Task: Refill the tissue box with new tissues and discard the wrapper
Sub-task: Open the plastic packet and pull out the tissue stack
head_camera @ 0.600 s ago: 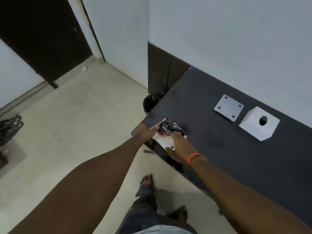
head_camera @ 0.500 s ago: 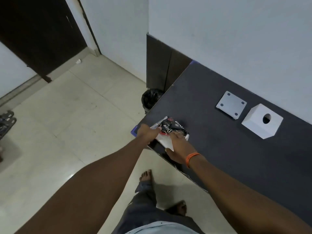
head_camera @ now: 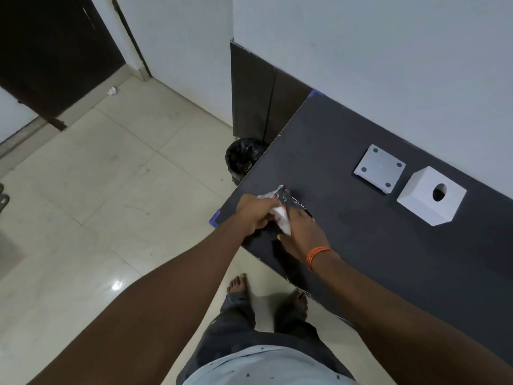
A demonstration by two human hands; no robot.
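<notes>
A black, red and white tissue pack (head_camera: 286, 201) lies at the left corner of the dark table (head_camera: 361, 245). My left hand (head_camera: 256, 211) grips its crinkled wrapper end, and my right hand (head_camera: 301, 232) presses on the pack and holds it from the near side. White tissue shows between the two hands. The white tissue box cover (head_camera: 431, 195), with a round hole on top, stands at the back right of the table. Its flat white base plate (head_camera: 379, 169) lies just to the left of it.
A bin lined with a black bag (head_camera: 243, 158) stands on the tiled floor beside the table's left edge. A dark door (head_camera: 50, 51) is at the far left. My bare feet (head_camera: 238, 282) are under the table's near edge.
The view has shifted slightly. Both hands stay on the pack; my left hand has pulled the wrapper end, and more white tissue shows between the hands.
</notes>
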